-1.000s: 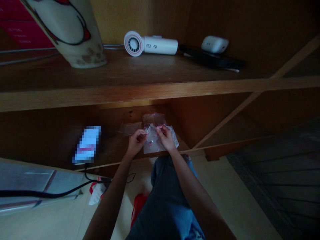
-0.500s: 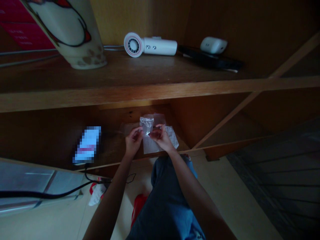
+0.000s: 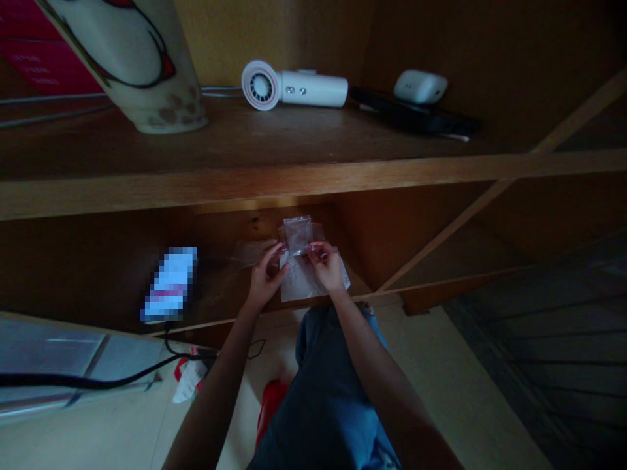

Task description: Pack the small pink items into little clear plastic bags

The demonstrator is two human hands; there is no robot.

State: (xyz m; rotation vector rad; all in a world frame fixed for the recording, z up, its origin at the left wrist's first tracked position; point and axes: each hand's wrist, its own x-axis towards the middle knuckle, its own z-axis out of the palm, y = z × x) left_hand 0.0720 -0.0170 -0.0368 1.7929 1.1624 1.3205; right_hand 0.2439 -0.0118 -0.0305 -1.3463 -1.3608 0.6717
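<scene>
The left hand (image 3: 266, 279) and right hand (image 3: 326, 267) sit close together at lower centre, fingertips pinching a small clear plastic bag (image 3: 297, 235) between them. Beneath it, a larger clear bag (image 3: 300, 282) lies on the dark wooden shelf (image 3: 98, 261), with a flat clear bag (image 3: 253, 251) just left.

On the upper wooden shelf (image 3: 245, 183), a large cup (image 3: 132, 65) stands at the left, a handheld fan (image 3: 294, 88) right of it, then a flat case (image 3: 411, 119) with a small charging case (image 3: 420, 87) just behind it. Below, on the lower shelf (image 3: 98, 274), a phone (image 3: 169, 284) lies left of plastic bags (image 3: 306, 281).
</scene>
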